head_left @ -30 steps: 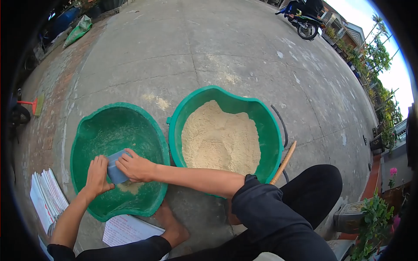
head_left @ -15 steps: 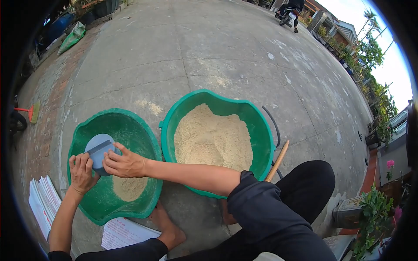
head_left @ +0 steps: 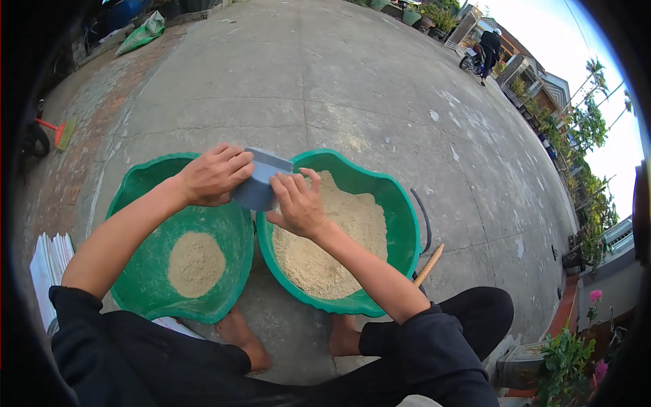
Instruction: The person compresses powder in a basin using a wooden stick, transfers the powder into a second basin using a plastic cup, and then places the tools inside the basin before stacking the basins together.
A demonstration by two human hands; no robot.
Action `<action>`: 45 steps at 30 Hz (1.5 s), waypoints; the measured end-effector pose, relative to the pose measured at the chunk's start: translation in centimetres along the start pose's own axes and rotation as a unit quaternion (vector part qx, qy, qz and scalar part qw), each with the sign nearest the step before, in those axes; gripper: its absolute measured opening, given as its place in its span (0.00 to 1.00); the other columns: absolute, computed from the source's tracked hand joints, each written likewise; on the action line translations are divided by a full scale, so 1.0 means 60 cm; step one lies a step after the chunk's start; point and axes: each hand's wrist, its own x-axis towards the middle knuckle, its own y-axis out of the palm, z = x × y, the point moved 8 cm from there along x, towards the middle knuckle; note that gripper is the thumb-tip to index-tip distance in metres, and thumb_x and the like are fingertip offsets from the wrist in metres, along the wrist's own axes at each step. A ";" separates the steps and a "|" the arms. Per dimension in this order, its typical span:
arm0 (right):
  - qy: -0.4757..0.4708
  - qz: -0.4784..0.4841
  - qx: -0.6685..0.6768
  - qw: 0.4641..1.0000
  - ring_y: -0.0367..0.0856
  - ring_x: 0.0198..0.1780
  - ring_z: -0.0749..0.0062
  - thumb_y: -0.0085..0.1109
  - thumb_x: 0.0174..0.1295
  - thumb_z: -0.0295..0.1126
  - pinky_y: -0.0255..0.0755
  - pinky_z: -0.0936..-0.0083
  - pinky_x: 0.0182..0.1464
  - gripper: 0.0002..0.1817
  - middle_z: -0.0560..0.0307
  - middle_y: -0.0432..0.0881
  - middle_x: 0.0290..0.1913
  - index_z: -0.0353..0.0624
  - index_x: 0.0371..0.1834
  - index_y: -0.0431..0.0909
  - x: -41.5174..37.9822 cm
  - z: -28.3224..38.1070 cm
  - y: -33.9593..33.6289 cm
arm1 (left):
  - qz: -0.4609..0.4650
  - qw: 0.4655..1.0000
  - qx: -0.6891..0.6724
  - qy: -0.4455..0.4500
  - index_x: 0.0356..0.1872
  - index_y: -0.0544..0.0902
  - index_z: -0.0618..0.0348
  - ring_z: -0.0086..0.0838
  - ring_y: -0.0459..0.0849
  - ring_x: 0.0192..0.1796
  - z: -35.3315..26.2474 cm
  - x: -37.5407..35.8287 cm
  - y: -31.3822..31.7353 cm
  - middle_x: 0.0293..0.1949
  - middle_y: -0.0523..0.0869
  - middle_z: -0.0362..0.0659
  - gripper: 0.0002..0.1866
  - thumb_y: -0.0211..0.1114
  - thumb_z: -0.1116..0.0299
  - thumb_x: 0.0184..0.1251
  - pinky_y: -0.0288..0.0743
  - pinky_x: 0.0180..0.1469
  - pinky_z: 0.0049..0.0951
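Observation:
A grey-blue round plastic container [head_left: 255, 192] with a raised bar across its face is held between both hands, above where two green tubs meet. My left hand [head_left: 218, 175] grips its left side with curled fingers. On the opposite side, my right hand [head_left: 298, 203] presses its fingers and thumb to the edge. The left green tub [head_left: 152, 288] has a small round heap of pale powder [head_left: 196, 264] on its bottom. Much more pale powder [head_left: 352, 224] fills the right green tub [head_left: 405, 237], which sits partly under my right forearm. The container's inside is hidden.
A wooden stick [head_left: 429, 264] and a dark curved hose or cord [head_left: 424, 217] lie right of the tubs. White printed sacks [head_left: 49, 268] are at the left. A broom [head_left: 64, 134] stands farther left. Beyond, a person [head_left: 490, 49] is beside a motorbike [head_left: 470, 61].
Both hands have carried the grey-blue container right and slightly up, from over the left tub to between the tubs. The left tub's powder heap is more visible. The motorbike person now stands upright.

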 end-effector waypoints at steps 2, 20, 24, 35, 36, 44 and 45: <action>0.030 0.010 -0.009 0.999 0.75 0.50 0.55 0.74 0.36 0.38 0.60 0.52 0.60 0.45 0.49 0.76 0.51 0.38 0.62 0.65 -0.028 -0.048 -0.023 | 0.035 0.999 -0.031 0.009 0.47 0.72 0.60 0.39 0.76 0.53 -0.001 0.067 0.046 0.48 0.76 0.45 0.32 0.73 0.70 0.32 0.73 0.51 0.37; 0.245 0.193 0.011 0.950 0.71 0.57 0.50 0.74 0.41 0.37 0.63 0.57 0.63 0.42 0.45 0.72 0.52 0.34 0.60 0.64 -0.251 -0.186 0.049 | 0.162 0.975 -0.151 -0.008 0.54 0.71 0.66 0.42 0.78 0.52 -0.082 0.189 0.340 0.50 0.75 0.49 0.35 0.75 0.72 0.40 0.80 0.48 0.35; 0.250 0.239 0.093 0.933 0.72 0.53 0.48 0.73 0.41 0.41 0.68 0.58 0.57 0.40 0.43 0.72 0.48 0.34 0.56 0.65 -0.261 -0.168 0.071 | 0.234 0.952 -0.195 -0.004 0.54 0.69 0.67 0.45 0.80 0.52 -0.101 0.164 0.366 0.49 0.75 0.51 0.40 0.80 0.68 0.35 0.81 0.50 0.37; 0.239 0.320 0.241 0.885 0.79 0.39 0.41 0.66 0.38 0.46 0.74 0.54 0.42 0.31 0.42 0.78 0.33 0.35 0.44 0.72 -0.283 -0.098 0.065 | 0.380 0.836 -0.394 0.028 0.54 0.68 0.69 0.52 0.81 0.53 -0.196 0.090 0.393 0.51 0.78 0.59 0.39 0.79 0.60 0.43 0.77 0.55 0.44; 0.240 0.318 0.240 0.885 0.79 0.39 0.41 0.66 0.38 0.46 0.74 0.54 0.42 0.31 0.42 0.78 0.33 0.35 0.44 0.72 -0.287 -0.102 0.065 | 0.380 0.837 -0.393 0.030 0.54 0.68 0.69 0.52 0.81 0.53 -0.197 0.095 0.389 0.51 0.78 0.59 0.39 0.79 0.60 0.43 0.77 0.55 0.44; 0.424 0.317 0.418 0.738 0.77 0.31 0.69 0.66 0.45 0.44 0.71 0.71 0.34 0.27 0.55 0.81 0.29 0.34 0.44 0.82 -0.353 -0.139 0.101 | 0.456 0.619 -0.604 -0.210 0.69 0.66 0.64 0.36 0.83 0.53 -0.184 0.055 0.425 0.54 0.83 0.52 0.40 0.70 0.67 0.53 0.79 0.55 0.33; 0.474 0.316 0.477 0.669 0.75 0.34 0.76 0.63 0.49 0.44 0.70 0.74 0.36 0.25 0.61 0.81 0.31 0.35 0.44 0.82 -0.361 -0.138 0.098 | 0.440 0.617 -0.616 -0.216 0.67 0.70 0.63 0.30 0.83 0.52 -0.179 0.059 0.425 0.52 0.83 0.48 0.33 0.67 0.68 0.58 0.79 0.54 0.30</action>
